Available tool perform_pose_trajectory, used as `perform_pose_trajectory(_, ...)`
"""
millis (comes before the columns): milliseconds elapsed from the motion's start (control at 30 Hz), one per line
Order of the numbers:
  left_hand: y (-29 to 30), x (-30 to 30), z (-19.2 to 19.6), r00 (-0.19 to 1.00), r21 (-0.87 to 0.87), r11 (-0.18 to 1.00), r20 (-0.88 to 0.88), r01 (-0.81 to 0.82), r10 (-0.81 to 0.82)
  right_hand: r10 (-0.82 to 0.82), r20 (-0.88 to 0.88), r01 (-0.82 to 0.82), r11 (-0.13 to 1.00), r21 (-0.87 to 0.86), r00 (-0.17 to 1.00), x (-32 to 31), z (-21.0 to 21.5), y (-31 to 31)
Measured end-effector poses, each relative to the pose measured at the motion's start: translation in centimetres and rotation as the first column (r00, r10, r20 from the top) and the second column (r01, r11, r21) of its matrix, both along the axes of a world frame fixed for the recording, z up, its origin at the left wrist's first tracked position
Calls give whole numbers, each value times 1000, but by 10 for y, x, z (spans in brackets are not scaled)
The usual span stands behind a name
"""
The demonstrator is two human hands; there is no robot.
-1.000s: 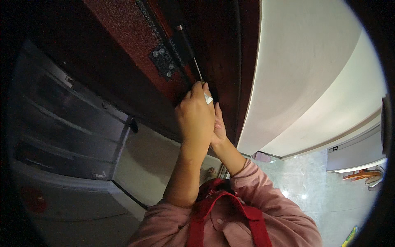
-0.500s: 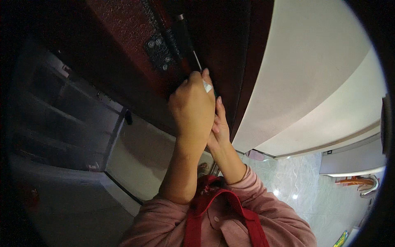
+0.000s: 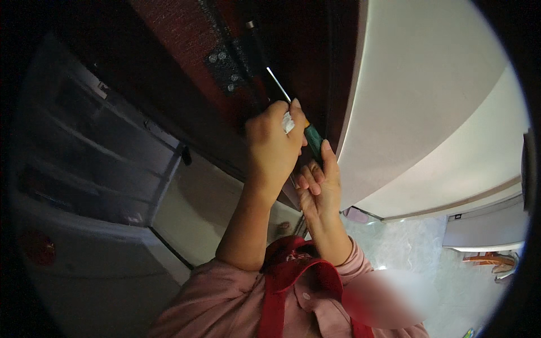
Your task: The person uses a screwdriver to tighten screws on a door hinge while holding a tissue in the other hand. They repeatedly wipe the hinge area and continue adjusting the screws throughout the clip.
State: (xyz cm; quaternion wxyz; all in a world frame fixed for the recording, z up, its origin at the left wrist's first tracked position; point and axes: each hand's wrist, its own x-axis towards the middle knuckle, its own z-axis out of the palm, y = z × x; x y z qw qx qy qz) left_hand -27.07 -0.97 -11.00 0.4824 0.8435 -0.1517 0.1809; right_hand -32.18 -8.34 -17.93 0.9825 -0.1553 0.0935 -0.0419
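A screwdriver [image 3: 315, 142] with a green and yellow handle and a thin metal shaft slants up and left in front of a dark reddish-brown door. My left hand [image 3: 273, 138] is closed round its upper part, thumb along the shaft, with a crumpled white scrap [image 3: 288, 122] like tissue or plastic between the fingers. At the lower end of the handle, my right hand [image 3: 322, 188] holds it between thumb and curled fingers. The shaft's tip points toward a dark hinge [image 3: 226, 70] with several screws, apart from its visible screw heads.
The dark door [image 3: 186, 34] fills the upper middle. A pale curved wall or panel [image 3: 428, 96] rises on the right, above a light tiled floor [image 3: 389, 242]. On the left is a dim glass-like panel [image 3: 96, 146]. A pink slipper-like object [image 3: 355, 214] lies below the pale panel.
My right hand has shifted right and the hands have spread a little. More of the screwdriver's shaft and its green handle now show. My view has tilted slightly.
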Motion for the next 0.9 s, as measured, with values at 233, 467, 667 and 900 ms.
perform_pose_trajectory(233,-8,-4,4,991,-125,992,-133,-25,8,-133,69,142,980,-141,989,-6,12,-7)
perform_pose_trajectory(467,3,-3,-11,974,-203,979,-227,-18,-29,-208,81,223,934,-280,975,-11,10,-5)
perform_pose_trajectory(667,-6,-11,-13,993,-83,995,-99,61,-69,-113,96,118,992,-48,989,-14,-14,-7)
perform_pose_trajectory(900,-4,-12,-13,996,179,983,85,-47,33,182,100,-205,927,314,978,-9,-29,-5)
